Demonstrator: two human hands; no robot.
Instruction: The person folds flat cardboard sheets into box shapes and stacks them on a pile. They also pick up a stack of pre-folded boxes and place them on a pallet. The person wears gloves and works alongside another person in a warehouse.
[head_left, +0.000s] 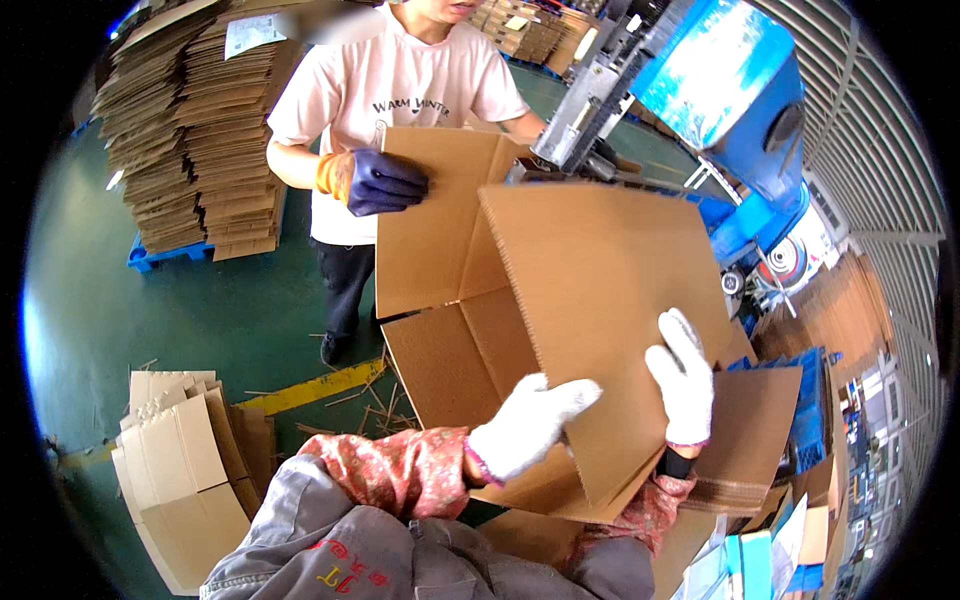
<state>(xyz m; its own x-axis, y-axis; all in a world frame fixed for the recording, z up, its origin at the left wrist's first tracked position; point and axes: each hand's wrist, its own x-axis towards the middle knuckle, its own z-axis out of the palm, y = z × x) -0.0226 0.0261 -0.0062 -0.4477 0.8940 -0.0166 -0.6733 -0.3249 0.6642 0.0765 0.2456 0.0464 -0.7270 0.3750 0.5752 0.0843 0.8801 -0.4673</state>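
A large brown cardboard box [620, 280], partly unfolded with its flaps spread, stands tilted in front of me. My left hand [530, 425], in a white knit glove, grips the near panel's left edge; its thumb lies across the outer face and the other fingers are partly hidden. Against the right part of that same panel rests my right hand [685, 385], also white-gloved, fingers stretched and thumb apart. Across from me, a co-worker's hand [385, 183] in a dark blue glove holds the box's far-left panel.
Beyond the box stands a blue machine [725, 90] with a metal arm [590, 100] reaching near its top. Flat cardboard is stacked on a blue pallet [170, 255] at far left. Folded cardboard pieces [180, 465] lie at lower left, and scraps litter the green floor [250, 330].
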